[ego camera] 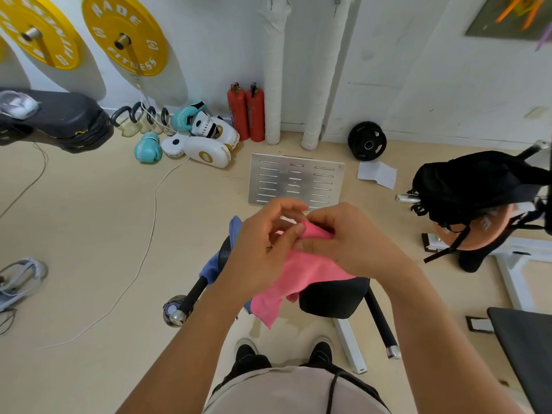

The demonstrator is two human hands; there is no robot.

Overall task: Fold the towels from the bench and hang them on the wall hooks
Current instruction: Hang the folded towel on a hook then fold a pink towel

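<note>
I hold a pink towel (294, 279) in front of me above the black padded bench (334, 297). My left hand (257, 249) and my right hand (346, 240) meet at the towel's top edge, and both pinch it between thumb and fingers. The rest of the pink cloth hangs down from my hands toward my feet. A blue towel (234, 227) lies on the bench behind my left hand, mostly hidden by it. No wall hook shows clearly.
A slotted metal plate (295, 182) lies on the floor ahead. Two red fire extinguishers (246, 112), boxing gloves (197, 135) and a black weight plate (366, 141) sit along the wall. A black bag (475, 180) rests at the right; a white cable (152, 210) crosses the floor.
</note>
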